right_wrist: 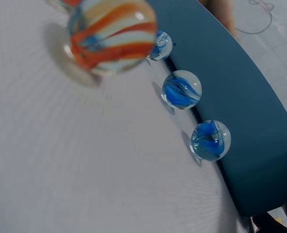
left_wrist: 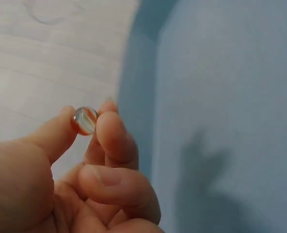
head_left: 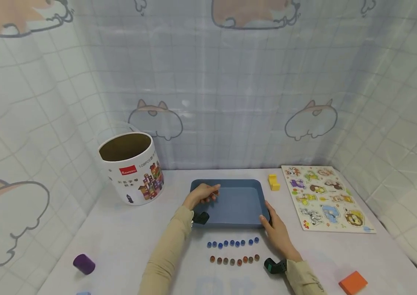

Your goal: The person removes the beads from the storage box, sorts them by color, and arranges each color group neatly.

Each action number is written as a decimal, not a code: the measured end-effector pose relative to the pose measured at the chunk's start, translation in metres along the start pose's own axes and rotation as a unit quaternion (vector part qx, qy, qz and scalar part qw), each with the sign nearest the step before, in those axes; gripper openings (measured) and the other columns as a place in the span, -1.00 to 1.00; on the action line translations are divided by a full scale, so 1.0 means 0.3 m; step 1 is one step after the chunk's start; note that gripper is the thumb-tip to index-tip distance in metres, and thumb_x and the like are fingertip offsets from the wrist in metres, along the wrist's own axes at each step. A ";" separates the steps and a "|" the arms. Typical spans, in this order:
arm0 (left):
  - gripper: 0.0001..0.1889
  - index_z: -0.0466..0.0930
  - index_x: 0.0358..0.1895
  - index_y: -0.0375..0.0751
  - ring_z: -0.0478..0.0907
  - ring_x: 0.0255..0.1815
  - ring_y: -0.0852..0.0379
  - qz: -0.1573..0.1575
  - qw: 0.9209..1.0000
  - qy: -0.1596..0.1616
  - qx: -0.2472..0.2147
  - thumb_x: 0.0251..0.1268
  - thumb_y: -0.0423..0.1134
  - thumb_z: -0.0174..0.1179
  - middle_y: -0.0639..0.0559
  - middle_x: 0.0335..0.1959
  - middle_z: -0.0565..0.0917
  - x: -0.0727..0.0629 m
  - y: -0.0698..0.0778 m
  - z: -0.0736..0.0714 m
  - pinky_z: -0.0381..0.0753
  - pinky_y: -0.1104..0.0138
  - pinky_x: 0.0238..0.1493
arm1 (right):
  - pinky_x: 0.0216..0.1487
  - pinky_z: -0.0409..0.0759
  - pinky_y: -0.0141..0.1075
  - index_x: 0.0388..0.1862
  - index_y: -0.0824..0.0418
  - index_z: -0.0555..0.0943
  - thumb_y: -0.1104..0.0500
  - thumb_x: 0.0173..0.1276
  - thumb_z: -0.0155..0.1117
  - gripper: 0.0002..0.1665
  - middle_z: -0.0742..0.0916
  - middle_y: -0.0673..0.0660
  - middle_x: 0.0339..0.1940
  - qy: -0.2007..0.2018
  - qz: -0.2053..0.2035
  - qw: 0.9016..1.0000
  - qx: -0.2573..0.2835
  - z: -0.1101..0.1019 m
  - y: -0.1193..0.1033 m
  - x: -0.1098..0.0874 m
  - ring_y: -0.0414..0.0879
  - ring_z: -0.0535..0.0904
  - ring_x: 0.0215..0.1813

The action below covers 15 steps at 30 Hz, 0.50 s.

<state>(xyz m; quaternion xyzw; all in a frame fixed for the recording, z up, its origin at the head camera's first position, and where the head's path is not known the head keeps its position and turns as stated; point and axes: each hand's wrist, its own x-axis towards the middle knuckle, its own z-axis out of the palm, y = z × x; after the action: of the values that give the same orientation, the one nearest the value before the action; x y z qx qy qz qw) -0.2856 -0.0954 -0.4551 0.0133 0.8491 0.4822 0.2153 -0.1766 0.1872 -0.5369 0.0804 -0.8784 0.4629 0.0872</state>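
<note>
Left hand (head_left: 205, 194) pinches a marble (left_wrist: 86, 121) above the tray (head_left: 238, 205); right hand (head_left: 278, 231) grips its right edge. A loose pinch could drop the marble; a jolted tray could scatter the blue marbles (head_left: 232, 243).

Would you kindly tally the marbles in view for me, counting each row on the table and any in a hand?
Blue marbles, row nearer the tray: 9
Reddish and dull brown marbles, row farther from the tray: 8
Orange-streaked marble, pinched in the left hand: 1
Total: 18
</note>
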 end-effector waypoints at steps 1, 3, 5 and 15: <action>-0.46 0.69 -0.04 -0.26 0.19 -0.69 0.26 0.011 1.000 -0.008 -0.006 0.44 0.18 0.00 0.08 -0.53 0.57 -0.013 -0.001 -0.003 0.15 0.36 -0.57 | 0.42 0.15 0.21 0.54 0.28 0.09 0.00 0.54 0.01 -0.26 0.27 0.38 0.50 0.001 -0.001 1.000 0.000 0.000 0.001 -0.001 0.35 0.18 0.48; -0.44 0.67 -0.01 -0.29 0.18 -0.69 0.26 0.034 0.999 -0.024 -0.009 0.44 0.18 -0.02 0.06 -0.52 0.56 -0.044 -0.002 -0.012 0.15 0.32 -0.54 | 0.42 0.15 0.22 0.54 0.28 0.09 0.00 0.54 0.00 -0.27 0.27 0.38 0.50 0.002 -0.002 1.000 -0.001 0.000 0.001 -0.002 0.36 0.18 0.48; -0.42 0.65 0.00 -0.33 0.17 -0.69 0.26 0.049 0.998 -0.036 -0.014 0.44 0.18 -0.02 0.05 -0.52 0.55 -0.082 -0.005 -0.021 0.15 0.31 -0.52 | 0.42 0.14 0.23 0.54 0.27 0.08 -0.01 0.54 0.00 -0.26 0.27 0.38 0.50 -0.001 0.001 1.000 -0.001 0.000 0.000 -0.003 0.36 0.17 0.49; -0.40 0.61 -0.15 -0.54 0.24 -0.66 0.27 0.107 0.990 -0.093 -0.008 0.49 0.09 -0.03 0.15 -0.64 0.48 -0.304 -0.071 -0.018 0.27 0.39 -0.54 | 0.43 0.13 0.23 0.56 0.26 0.05 -0.02 0.55 -0.02 -0.25 0.25 0.39 0.51 -0.011 0.008 1.000 -0.003 -0.004 -0.004 0.000 0.37 0.16 0.49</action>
<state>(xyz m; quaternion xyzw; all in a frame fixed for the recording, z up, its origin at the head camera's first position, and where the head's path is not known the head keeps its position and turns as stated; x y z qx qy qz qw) -0.2010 -0.1322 -0.4382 0.1473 0.8149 0.5060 0.2411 -0.1762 0.1874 -0.5354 0.0783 -0.8812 0.4603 0.0739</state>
